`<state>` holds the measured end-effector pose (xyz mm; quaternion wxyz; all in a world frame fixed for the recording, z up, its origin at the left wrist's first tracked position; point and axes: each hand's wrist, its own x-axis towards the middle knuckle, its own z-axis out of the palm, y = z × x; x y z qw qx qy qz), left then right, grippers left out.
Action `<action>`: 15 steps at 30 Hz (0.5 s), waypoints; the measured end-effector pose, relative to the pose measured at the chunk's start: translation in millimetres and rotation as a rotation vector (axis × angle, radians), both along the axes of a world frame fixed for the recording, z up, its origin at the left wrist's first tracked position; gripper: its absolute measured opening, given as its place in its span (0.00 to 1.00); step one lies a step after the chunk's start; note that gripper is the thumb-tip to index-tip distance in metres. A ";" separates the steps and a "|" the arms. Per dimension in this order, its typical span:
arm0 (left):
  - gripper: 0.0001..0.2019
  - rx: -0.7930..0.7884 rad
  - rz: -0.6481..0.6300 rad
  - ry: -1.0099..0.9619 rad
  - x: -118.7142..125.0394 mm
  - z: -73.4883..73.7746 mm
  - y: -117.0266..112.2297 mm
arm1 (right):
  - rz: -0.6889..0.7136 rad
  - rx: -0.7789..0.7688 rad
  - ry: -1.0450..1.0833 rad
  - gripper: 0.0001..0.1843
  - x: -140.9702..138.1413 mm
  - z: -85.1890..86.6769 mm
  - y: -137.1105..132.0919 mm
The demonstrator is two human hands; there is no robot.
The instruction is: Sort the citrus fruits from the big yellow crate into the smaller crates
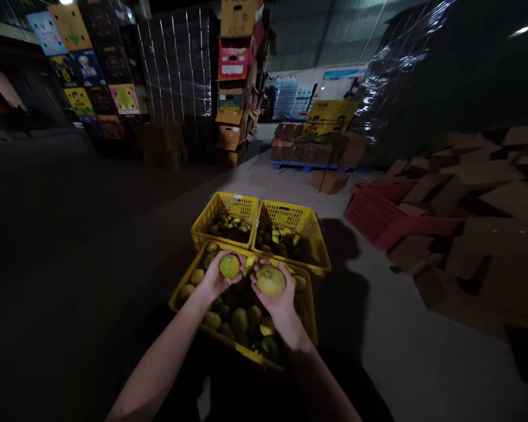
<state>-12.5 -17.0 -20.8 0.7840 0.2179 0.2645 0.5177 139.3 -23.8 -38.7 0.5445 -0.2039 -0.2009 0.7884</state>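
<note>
My left hand [213, 280] is wrapped round a small, round, green-yellow citrus fruit [229, 266]. A larger, paler yellow citrus fruit [271, 281] rests in my right hand [281, 303], its fingers curled about it. Both hands are held side by side above a yellow plastic crate [311, 313] filled with similar green and yellow fruit [240, 320]. Part of that crate's contents is hidden by my hands and by shadow. Between the two hands, another yellowish fruit [251, 260] shows behind them.
Two more yellow crates, a left one [198, 230] and a right one [319, 243], stand just beyond, with smaller fruit inside. A red crate [369, 217] lies among flattened cardboard [479, 246] at right. Stacked boxes [233, 61] and a blue pallet [305, 166] stand behind.
</note>
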 end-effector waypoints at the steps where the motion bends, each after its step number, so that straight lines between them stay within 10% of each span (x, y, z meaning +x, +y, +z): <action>1: 0.14 -0.014 0.000 0.011 0.8 0.3 0.1 | 0.001 -0.002 0.009 0.14 0.0 0.2 0.4; 10: 0.11 -0.138 0.107 0.138 5.2 -14.5 5.4 | -0.155 -0.139 0.168 0.10 1.5 -3.9 10.1; 15: 0.03 -0.055 -0.182 0.449 17.2 -59.1 -32.2 | -0.303 -0.261 0.101 0.08 25.4 -10.5 13.6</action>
